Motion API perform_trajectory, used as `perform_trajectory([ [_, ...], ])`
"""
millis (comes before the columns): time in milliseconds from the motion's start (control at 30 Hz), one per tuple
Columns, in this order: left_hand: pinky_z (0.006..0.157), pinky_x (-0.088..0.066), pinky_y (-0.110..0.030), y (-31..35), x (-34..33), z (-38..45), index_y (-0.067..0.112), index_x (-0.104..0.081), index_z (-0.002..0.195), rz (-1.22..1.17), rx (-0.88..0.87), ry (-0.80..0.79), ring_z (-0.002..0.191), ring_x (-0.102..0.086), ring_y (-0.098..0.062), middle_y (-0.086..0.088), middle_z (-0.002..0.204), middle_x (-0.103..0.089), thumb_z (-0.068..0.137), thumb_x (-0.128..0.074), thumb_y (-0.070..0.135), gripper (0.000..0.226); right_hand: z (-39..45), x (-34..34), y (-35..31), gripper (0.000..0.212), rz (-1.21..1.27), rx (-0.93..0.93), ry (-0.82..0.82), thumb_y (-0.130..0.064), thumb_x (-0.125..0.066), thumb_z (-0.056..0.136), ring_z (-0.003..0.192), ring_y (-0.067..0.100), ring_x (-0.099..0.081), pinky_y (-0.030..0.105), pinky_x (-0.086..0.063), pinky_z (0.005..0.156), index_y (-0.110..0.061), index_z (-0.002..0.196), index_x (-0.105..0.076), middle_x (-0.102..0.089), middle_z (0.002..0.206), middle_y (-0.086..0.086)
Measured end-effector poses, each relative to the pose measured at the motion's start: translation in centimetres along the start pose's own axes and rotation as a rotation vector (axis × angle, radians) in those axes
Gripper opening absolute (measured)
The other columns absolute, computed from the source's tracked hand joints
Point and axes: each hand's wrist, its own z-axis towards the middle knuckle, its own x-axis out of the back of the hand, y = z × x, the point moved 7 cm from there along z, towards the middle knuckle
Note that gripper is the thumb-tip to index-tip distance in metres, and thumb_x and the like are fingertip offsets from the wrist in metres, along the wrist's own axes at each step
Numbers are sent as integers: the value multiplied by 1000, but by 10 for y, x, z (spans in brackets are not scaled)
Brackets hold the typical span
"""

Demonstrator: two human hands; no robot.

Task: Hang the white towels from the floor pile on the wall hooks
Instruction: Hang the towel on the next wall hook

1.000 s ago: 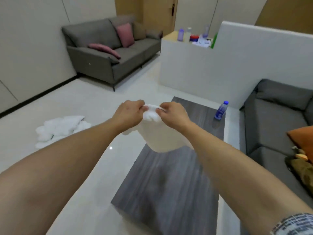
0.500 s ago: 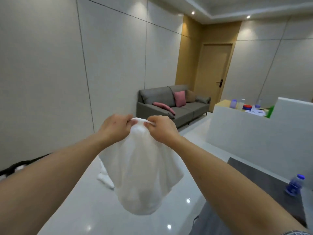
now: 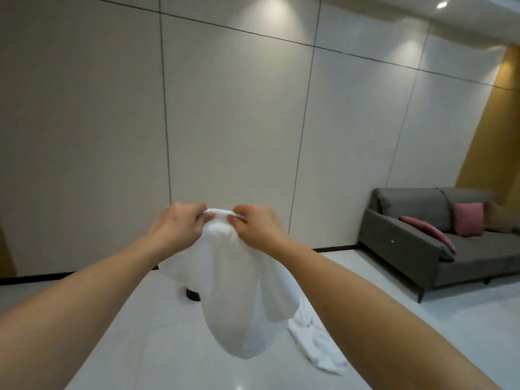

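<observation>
Both hands up in front of the panelled wall (image 3: 239, 122), arms extended. Left hand (image 3: 180, 228) and right hand (image 3: 254, 229) sit close together, a short bridge of fabric between them. Grip on each side: fingers curled, pinching the top edge of one white towel (image 3: 239, 299).

Towel hangs free from that pinched edge and drapes down in loose folds. Bottom hem is clear of the floor (image 3: 126, 333). Nothing else touches it besides the two hands.

Towel pile (image 3: 315, 344) lies on the floor, lower right of the hanging towel and partly hidden behind it. Only a rumpled white part shows, so can't tell how many pieces it holds.

A small dark round object (image 3: 192, 295) sits on the floor just behind the towel's left side, mostly covered. Can't tell what it is.

Grey sofa (image 3: 422, 249) stands against the wall at the right edge, well apart from the hands. Pink cushion (image 3: 468, 219) is upright against its back, a second pink cushion (image 3: 427, 230) lies tilted on the seat beside it.

Black skirting strip (image 3: 33, 278) runs along the base of the wall.
</observation>
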Motion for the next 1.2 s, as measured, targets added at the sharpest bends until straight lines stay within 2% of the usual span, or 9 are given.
perform_trajectory([
  [167, 56, -35, -32, -163, 29, 3, 27, -41, 70, 121, 166, 19, 71, -56, -32, -6, 71, -61, 96, -48, 45, 33, 112, -109, -96, 25, 83, 203, -51, -40, -51, 93, 79, 30, -60, 36, -50, 66, -20, 79, -59, -65, 76, 4],
  [367, 53, -30, -31, -338, 94, 12, 30, -41, 67, 216, 360, 39, 67, -53, -22, 7, 64, -52, 98, -46, 45, 35, 247, -218, -230, 28, 156, 408, -115, -42, -50, 92, 81, 32, -60, 33, -38, 59, -23, 72, -51, -66, 77, 4],
  [467, 55, -35, -32, -420, 142, -7, 26, -50, 75, 282, 499, 75, 71, -56, -24, 2, 71, -59, 97, -45, 45, 29, 292, -269, -317, 28, 228, 530, -165, -43, -51, 92, 81, 30, -60, 34, -41, 60, -20, 77, -58, -66, 76, 2],
  [567, 51, -33, -29, -497, 192, -42, 25, -54, 79, 320, 639, 96, 68, -56, -18, 7, 68, -57, 97, -43, 48, 31, 313, -322, -411, 28, 287, 657, -214, -44, -49, 92, 78, 29, -60, 33, -39, 59, -22, 80, -62, -65, 74, 0],
  [667, 49, -31, -29, -567, 239, -80, 29, -50, 70, 358, 741, 123, 61, -53, -13, 7, 63, -55, 97, -43, 49, 34, 325, -370, -500, 32, 351, 741, -251, -45, -48, 93, 71, 25, -56, 31, -31, 51, -22, 72, -57, -59, 66, -4],
  [733, 48, -29, -28, -615, 270, -105, 31, -47, 66, 393, 791, 160, 58, -51, -10, 8, 62, -53, 97, -44, 49, 36, 330, -399, -559, 35, 378, 788, -260, -46, -48, 93, 67, 20, -54, 30, -31, 49, -23, 68, -54, -56, 63, -6],
  [933, 54, -32, -30, -754, 371, -170, 29, -46, 63, 464, 885, 194, 68, -54, -18, 8, 66, -53, 96, -46, 50, 39, 347, -467, -742, 36, 425, 914, -267, -50, -48, 95, 60, 9, -54, 26, -32, 48, -30, 66, -55, -56, 61, -11],
  [1067, 62, -36, -32, -831, 453, -199, 29, -46, 64, 525, 931, 213, 76, -56, -21, 9, 70, -53, 97, -45, 48, 38, 365, -500, -862, 35, 474, 942, -323, -54, -47, 96, 66, 11, -60, 33, -53, 60, -28, 84, -67, -62, 71, -10],
  [1200, 64, -33, -32, -887, 524, -222, 34, -42, 64, 618, 933, 223, 74, -52, -20, 13, 66, -47, 98, -46, 44, 36, 381, -526, -962, 41, 518, 1003, -358, -58, -45, 95, 67, 14, -62, 35, -55, 63, -25, 86, -68, -64, 72, -5],
])
